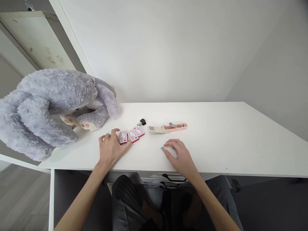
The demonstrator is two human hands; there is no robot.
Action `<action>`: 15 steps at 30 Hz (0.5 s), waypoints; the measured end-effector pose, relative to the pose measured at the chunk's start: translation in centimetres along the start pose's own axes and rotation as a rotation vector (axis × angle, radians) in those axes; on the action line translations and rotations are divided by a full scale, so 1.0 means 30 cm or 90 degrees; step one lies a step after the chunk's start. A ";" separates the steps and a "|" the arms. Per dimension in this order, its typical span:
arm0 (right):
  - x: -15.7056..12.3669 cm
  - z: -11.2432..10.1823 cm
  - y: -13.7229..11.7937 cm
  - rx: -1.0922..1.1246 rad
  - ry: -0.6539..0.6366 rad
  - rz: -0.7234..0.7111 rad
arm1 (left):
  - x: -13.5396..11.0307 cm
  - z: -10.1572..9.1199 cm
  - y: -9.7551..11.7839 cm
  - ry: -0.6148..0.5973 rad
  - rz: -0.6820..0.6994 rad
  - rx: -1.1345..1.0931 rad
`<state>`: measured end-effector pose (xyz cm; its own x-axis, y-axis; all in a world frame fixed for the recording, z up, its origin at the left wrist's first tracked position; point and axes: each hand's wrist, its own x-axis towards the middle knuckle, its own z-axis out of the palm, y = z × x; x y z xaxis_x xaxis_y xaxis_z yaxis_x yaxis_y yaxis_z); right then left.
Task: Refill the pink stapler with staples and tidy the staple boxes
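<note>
Both forearms reach in from the near edge of the white desk (240, 138), left angled up and to the right, right angled up and to the left; hands well apart, low over the top. Left hand (109, 149): back of hand up, index finger curled at the far left, thumb stretched out along the near side, thumb and index spread wide. Leftmost box (123, 137) sits in that gap, white top with red edging. Can't tell if the hand is actually gripping it or just resting around it. Middle box (133, 136) and far box (139, 131), same look, trail off to the right in a slanted row, thumb tip close to the middle one. Right hand (179, 158): wrist near the desk edge, thumb and index bent toward each other, tips nearly together on a small grey strip (162, 149) that pokes out to the left, just over the desk; rest of the fingers curled behind. Stapler (157, 129), cream and pink, lies opened out beyond and between the hands. Small black-ended item (142, 122) lies just beyond the boxes. Grey plush toy (60, 93) slumps at the left end.
</note>
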<state>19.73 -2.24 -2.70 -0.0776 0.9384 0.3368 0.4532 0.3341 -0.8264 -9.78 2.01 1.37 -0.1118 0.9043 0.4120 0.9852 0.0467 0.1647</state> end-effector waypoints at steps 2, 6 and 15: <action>-0.002 0.010 0.006 -0.036 0.012 0.000 | 0.000 -0.009 0.003 0.013 -0.006 -0.023; -0.002 0.029 0.010 -0.080 0.017 0.011 | 0.000 -0.014 -0.003 0.078 0.001 -0.089; 0.005 0.024 0.007 -0.029 -0.018 0.049 | -0.005 0.010 0.000 0.108 0.129 -0.141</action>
<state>19.17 -1.96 -3.15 -0.0659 0.9633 0.2603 0.4981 0.2578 -0.8279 -9.73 2.01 1.02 0.0450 0.8012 0.5967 0.9397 -0.2366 0.2469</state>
